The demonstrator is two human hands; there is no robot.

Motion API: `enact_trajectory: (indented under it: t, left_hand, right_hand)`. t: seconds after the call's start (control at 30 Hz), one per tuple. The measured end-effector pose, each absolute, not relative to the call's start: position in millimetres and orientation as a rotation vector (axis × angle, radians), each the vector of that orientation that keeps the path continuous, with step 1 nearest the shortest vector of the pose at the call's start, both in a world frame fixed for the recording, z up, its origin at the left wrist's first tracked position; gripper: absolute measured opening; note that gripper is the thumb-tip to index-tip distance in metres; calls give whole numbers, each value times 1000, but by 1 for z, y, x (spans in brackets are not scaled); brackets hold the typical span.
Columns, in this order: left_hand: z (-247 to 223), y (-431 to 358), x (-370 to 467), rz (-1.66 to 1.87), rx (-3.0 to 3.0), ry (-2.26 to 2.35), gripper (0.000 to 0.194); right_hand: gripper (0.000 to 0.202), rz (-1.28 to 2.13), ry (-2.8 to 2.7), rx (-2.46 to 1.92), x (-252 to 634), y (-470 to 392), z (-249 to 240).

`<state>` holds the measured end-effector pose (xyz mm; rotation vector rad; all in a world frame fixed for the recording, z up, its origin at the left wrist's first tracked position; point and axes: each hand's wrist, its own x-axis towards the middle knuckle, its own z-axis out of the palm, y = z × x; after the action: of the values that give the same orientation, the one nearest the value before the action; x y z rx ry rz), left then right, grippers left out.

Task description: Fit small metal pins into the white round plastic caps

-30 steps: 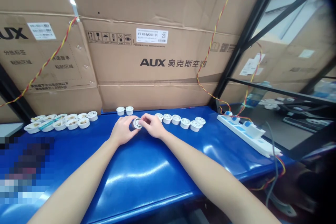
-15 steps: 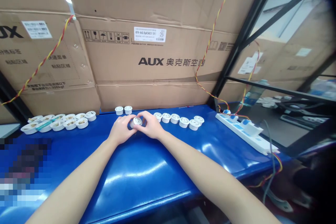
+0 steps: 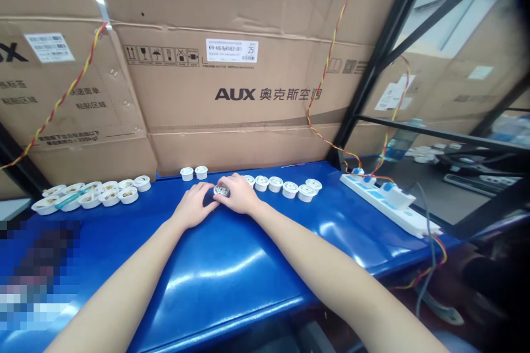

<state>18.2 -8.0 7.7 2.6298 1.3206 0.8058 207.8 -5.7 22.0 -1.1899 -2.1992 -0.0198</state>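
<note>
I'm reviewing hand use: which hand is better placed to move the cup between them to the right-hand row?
Probably the right hand: it appears to hold the white cup and is nearer the row of cups. The left hand is open beside the held cup.

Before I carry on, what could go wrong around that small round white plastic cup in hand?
Apparently only the right hand grips the small round white plastic cup, so it could slip. That hand also sits close to a row of round white plastic cups; a rightward move might knock them.
</note>
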Motion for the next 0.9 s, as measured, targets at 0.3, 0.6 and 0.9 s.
enact_trajectory:
  t: [0.3,0.6,0.9]
  left_hand:
    - [8,-9,18,635,2666,1345,29]
    - [3,-4,16,743,2640,1413,30]
    - [-4,21,-5,789,2375,1871,54]
  right_hand:
    - [24,-101,-2084,-1512,214,5,14]
    - [21,-110,-2060,-1647,222,10,15]
    - [33,-163,-2032,-1545,216,5,17]
